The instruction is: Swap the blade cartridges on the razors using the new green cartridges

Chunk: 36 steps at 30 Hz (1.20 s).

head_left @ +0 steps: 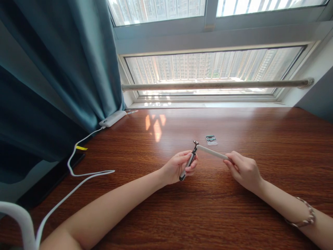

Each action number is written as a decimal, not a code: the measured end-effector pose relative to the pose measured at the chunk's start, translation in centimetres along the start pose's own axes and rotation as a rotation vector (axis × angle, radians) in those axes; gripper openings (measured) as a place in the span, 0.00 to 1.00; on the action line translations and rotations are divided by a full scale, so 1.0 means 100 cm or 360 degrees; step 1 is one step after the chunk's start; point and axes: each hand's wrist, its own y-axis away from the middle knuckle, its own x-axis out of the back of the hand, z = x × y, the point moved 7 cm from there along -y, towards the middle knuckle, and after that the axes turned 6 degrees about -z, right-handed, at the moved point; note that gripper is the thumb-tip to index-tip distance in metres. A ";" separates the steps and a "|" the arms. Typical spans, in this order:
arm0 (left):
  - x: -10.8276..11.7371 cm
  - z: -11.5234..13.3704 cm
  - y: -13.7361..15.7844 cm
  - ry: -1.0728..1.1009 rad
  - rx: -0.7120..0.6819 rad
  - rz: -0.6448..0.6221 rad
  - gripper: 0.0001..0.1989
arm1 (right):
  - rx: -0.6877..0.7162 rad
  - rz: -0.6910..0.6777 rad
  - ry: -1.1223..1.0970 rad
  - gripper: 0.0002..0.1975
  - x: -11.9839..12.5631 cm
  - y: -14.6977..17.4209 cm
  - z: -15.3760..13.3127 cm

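Observation:
My left hand [180, 167] is closed around a black-and-grey razor handle [189, 163], which tilts upward with its small metallic head end at the top. My right hand [243, 170] pinches one end of a slim pale grey stick [212, 151]. The stick slants up to the left, and its far end is right by the neck of the razor handle; whether the two touch I cannot tell. Just beyond the stick, a small clear plastic case [211, 140] with a dark green-and-silver strip, perhaps a blade cartridge, lies on the table.
The brown wooden table [156, 215] reaches to the window sill. At the left, a white power bank-like box [113, 119] has a white cable [69, 163] running toward me. A blue curtain [85, 52] hangs beside it, and a rail [218, 85] crosses the window.

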 end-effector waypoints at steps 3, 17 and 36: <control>0.000 0.001 0.000 -0.0035 -0.0025 0.0005 0.07 | 0.0075 -0.0069 -0.0008 0.05 -0.003 0.000 -0.003; 0.005 -0.001 0.001 -0.0076 -0.0020 0.0024 0.05 | 0.0006 -0.0029 -0.0020 0.05 0.000 -0.001 -0.001; 0.007 -0.005 0.000 -0.0200 -0.0007 -0.0073 0.17 | 0.0134 -0.0118 -0.0066 0.06 -0.004 0.000 -0.009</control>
